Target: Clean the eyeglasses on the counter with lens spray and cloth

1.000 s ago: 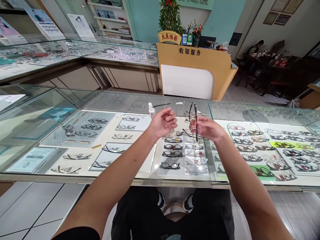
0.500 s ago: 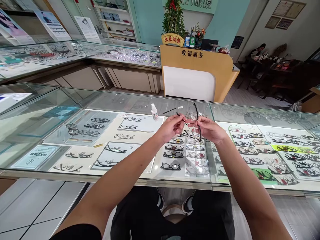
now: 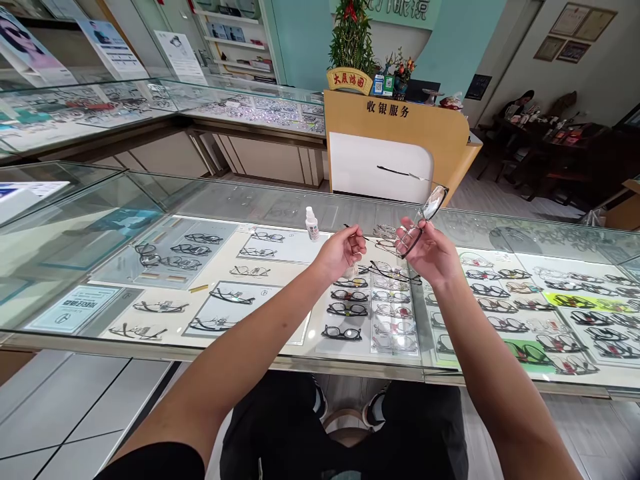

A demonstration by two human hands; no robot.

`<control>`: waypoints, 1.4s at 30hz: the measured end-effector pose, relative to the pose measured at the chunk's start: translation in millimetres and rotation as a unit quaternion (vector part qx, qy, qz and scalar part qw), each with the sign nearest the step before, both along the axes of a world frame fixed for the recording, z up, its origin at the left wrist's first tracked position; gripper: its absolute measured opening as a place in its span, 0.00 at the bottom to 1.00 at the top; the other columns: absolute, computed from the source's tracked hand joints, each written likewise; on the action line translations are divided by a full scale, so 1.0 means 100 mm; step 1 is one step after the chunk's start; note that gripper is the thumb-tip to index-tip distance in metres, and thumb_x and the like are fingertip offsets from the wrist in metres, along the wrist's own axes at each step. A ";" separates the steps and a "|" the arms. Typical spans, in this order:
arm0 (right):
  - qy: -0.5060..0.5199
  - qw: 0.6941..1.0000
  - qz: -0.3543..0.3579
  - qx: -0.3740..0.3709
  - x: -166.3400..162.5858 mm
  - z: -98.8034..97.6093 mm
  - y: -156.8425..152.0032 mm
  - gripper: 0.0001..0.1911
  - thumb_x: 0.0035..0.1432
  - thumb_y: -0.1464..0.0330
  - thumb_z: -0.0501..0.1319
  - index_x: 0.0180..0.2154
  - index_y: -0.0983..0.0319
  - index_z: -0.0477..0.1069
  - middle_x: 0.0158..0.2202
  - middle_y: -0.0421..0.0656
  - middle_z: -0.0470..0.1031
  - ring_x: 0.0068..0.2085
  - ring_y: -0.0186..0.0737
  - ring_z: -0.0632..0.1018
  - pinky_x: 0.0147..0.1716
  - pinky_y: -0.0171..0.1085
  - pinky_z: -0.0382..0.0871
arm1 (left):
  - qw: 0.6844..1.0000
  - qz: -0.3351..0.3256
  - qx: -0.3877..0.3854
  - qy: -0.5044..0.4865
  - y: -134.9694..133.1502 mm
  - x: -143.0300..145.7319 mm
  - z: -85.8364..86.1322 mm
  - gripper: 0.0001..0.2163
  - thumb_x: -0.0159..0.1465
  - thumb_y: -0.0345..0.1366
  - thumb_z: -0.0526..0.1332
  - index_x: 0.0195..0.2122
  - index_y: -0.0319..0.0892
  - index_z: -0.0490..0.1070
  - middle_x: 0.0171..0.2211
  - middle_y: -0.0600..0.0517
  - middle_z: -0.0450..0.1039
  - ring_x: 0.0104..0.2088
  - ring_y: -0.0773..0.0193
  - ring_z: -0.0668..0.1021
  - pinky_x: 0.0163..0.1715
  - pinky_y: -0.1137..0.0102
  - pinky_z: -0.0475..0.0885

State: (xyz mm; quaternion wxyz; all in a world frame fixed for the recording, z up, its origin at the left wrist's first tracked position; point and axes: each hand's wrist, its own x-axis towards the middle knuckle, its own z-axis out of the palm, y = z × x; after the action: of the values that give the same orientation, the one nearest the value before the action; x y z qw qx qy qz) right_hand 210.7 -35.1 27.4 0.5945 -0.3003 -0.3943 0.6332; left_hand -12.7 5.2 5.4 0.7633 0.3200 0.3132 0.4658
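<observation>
My right hand (image 3: 436, 253) pinches a pair of eyeglasses (image 3: 433, 201) by its dark-edged rim, above the glass counter. The glasses are tilted, and one long temple, dark at its end, points left. My left hand (image 3: 344, 251) is closed, apart from the glasses, with a thin dark rod (image 3: 349, 227) sticking out of its fingers; its kind is not clear. Below and between the hands lies another pair of glasses with dark temples (image 3: 393, 272). A small white bottle (image 3: 312, 225) stands upright on the counter, beyond my left hand.
The glass display counter (image 3: 280, 363) holds many eyeglass frames in rows, left and right of my arms. Past it stands a wooden cashier desk (image 3: 395, 130) with plants on top. More showcases (image 3: 250, 113) line the back left. A person (image 3: 520, 100) sits far right.
My hands have drawn apart. The right hand has turned palm up and raised the eyeglasses up and to the right. My left hand has moved slightly, still closed on the thin dark rod.
</observation>
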 end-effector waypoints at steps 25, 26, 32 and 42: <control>-0.093 0.991 -0.031 0.090 0.01 0.14 -0.12 0.16 0.56 0.55 0.79 0.32 0.52 0.75 0.43 0.42 0.85 0.53 0.47 0.82 0.64 0.49 0.72 | 0.856 0.336 0.134 0.371 0.72 -0.56 -0.61 0.07 0.62 0.30 0.66 0.38 0.45 0.70 0.36 0.53 0.72 0.36 0.62 0.73 0.42 0.66 0.69; -0.100 0.990 -0.035 0.095 -0.01 0.14 -0.12 0.16 0.56 0.55 0.79 0.32 0.52 0.75 0.42 0.41 0.85 0.52 0.47 0.82 0.63 0.49 0.71 | 0.856 0.338 0.135 0.367 0.72 -0.55 -0.58 0.07 0.62 0.30 0.66 0.38 0.45 0.69 0.35 0.53 0.71 0.35 0.63 0.72 0.40 0.67 0.69; -0.192 0.973 -0.072 0.102 -0.15 0.09 -0.14 0.16 0.57 0.53 0.78 0.33 0.53 0.77 0.39 0.41 0.84 0.49 0.48 0.82 0.56 0.48 0.73 | 0.929 0.246 0.214 0.176 0.42 -0.46 -0.07 0.12 0.56 0.34 0.69 0.37 0.47 0.68 0.35 0.55 0.68 0.33 0.66 0.72 0.30 0.71 0.70; -0.228 0.967 -0.020 0.109 -0.37 0.01 -0.21 0.19 0.59 0.49 0.76 0.35 0.55 0.77 0.40 0.44 0.85 0.45 0.46 0.81 0.48 0.46 0.73 | 0.980 -0.175 0.092 0.001 -0.01 -0.36 0.29 0.38 0.56 0.83 0.49 0.20 0.49 0.53 0.15 0.55 0.49 0.17 0.65 0.58 0.15 0.68 0.51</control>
State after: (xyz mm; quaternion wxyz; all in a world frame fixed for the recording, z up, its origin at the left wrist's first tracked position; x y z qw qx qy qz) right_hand 173.5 -56.2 28.2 0.5305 -0.3784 -0.5801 0.4889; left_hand -48.8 4.5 33.9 0.8004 0.4387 0.2088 0.3512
